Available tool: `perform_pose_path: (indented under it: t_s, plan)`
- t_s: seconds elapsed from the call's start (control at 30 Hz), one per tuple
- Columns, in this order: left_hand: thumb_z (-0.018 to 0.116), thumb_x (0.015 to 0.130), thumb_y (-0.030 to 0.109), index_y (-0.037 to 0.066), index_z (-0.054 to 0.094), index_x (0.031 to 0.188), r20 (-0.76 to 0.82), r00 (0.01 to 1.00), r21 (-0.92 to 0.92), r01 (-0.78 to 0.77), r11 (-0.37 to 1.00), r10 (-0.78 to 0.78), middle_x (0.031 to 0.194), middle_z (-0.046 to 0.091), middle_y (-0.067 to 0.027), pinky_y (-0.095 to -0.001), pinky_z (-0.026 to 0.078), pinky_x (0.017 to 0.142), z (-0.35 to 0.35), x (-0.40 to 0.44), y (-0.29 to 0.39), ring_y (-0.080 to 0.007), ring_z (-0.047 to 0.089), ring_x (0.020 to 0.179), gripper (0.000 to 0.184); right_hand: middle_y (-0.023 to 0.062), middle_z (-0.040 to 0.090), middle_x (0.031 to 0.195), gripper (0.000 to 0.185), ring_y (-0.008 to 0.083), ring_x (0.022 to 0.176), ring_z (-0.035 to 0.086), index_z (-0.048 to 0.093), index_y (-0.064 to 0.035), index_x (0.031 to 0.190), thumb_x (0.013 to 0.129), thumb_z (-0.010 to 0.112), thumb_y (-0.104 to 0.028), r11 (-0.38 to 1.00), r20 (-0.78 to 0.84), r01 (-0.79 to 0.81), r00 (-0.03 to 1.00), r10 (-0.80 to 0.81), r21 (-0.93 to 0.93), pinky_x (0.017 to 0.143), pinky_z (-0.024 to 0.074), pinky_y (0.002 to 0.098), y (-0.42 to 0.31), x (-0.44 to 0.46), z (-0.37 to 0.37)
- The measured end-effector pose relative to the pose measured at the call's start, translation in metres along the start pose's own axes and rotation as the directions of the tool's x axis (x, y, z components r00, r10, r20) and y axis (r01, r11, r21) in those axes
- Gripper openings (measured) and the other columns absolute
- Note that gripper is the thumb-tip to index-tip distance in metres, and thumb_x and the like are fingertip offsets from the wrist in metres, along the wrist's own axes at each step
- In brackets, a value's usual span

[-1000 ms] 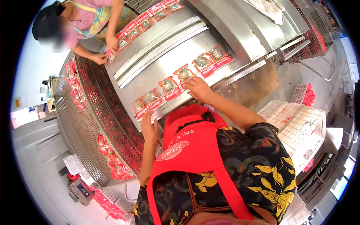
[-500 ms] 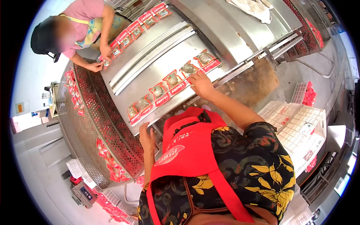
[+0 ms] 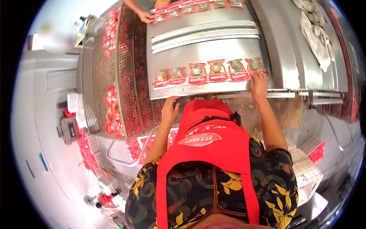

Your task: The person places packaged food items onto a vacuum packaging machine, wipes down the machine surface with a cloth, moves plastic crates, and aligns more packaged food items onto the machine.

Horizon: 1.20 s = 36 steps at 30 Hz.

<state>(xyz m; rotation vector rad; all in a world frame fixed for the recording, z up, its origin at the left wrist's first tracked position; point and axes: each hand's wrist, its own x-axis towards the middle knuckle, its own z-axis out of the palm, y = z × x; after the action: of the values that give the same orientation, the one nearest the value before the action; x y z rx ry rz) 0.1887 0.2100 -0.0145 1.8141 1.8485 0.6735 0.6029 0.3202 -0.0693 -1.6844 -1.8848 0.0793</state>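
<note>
Several clear pouches with red printed edges (image 3: 217, 68), each holding a round greyish-green item, lie in a row along the near side of the steel table (image 3: 206, 91). A thin rod (image 3: 207, 77) crosses their red edges. My right hand (image 3: 259, 84) is at the rightmost pouch (image 3: 254, 64), fingers bent at its lower edge by the rod's end; what they grip is hidden. My left hand (image 3: 170, 110) is just off the table's front edge, below the leftmost pouch (image 3: 161, 76), thumb and fingers apart and holding nothing.
A co-worker's hands (image 3: 145, 16) touch another pouch row (image 3: 202, 7) across the table. Two metal bars (image 3: 206, 35) run between the rows. Left stands a perforated metal bin (image 3: 91, 68) with red packets (image 3: 114, 118). A cloth (image 3: 316, 34) lies right; crates (image 3: 305, 175) stand behind right.
The view has turned, so the near row now runs nearly level. My right hand has moved right along the pouches to the end one. The thin rod now shows across their edges.
</note>
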Motion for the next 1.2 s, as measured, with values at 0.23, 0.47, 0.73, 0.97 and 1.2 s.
perform_pose_path:
  t_s: [0.23,0.47,0.73,0.97,1.2]
  plan:
    - [0.063,0.082,0.001,0.006,0.058,0.116,-0.162,0.986,0.122,-0.004,0.992,0.024,0.115,0.060,-0.0154,-0.0399,0.046,0.092,0.006,0.007,-0.004,-0.0340,0.057,0.109,0.035,0.0125,0.060,0.100,0.015,0.0330,0.097,0.056,0.060,-0.0026,0.091,0.076,0.059,-0.004,0.978,0.158,0.063,0.987,-0.032,-0.197,0.085,0.0474,0.0436,-0.015,0.003,0.005]
    - [0.064,0.078,0.001,0.007,0.058,0.116,-0.116,0.956,0.210,-0.242,0.947,0.269,0.115,0.059,-0.0147,-0.0438,0.046,0.092,0.012,0.078,-0.022,-0.0347,0.056,0.108,0.039,0.0139,0.059,0.108,0.027,0.0350,0.102,0.054,0.060,-0.0025,0.101,0.074,0.061,-0.005,0.984,0.240,0.035,0.971,0.007,-0.172,0.090,0.0462,0.0443,-0.033,0.009,-0.007]
    - [0.066,0.078,0.006,0.008,0.068,0.094,-0.195,0.919,0.123,-0.322,0.939,0.341,0.093,0.064,-0.0080,-0.0414,0.048,0.080,0.045,0.090,-0.049,-0.0298,0.059,0.091,0.016,0.0176,0.050,0.132,0.052,0.0384,0.121,0.047,0.052,-0.0035,0.124,0.074,0.065,-0.005,0.988,0.367,-0.038,0.926,0.090,-0.147,0.102,0.0420,0.0440,-0.025,-0.010,-0.010]
    - [0.064,0.079,0.010,0.014,0.069,0.092,-0.202,0.881,0.127,-0.409,0.904,0.427,0.097,0.062,0.0003,-0.0401,0.043,0.083,0.039,0.083,-0.059,-0.0227,0.055,0.096,0.015,0.0194,0.040,0.143,0.068,0.0411,0.126,0.044,0.041,-0.0059,0.138,0.077,0.070,-0.007,0.969,0.403,-0.082,0.899,0.172,-0.232,0.105,0.0399,0.0452,-0.044,-0.029,-0.019]
    - [0.058,0.077,0.002,0.004,0.061,0.111,-0.222,0.913,0.177,-0.308,0.935,0.343,0.113,0.058,-0.0142,-0.0443,0.040,0.099,-0.004,0.065,-0.083,-0.0350,0.051,0.111,0.034,0.0216,0.044,0.139,0.059,0.0418,0.127,0.044,0.047,-0.0073,0.134,0.079,0.068,-0.006,0.973,0.162,-0.156,0.970,0.183,-0.168,0.104,0.0400,0.0451,-0.108,-0.020,-0.053]
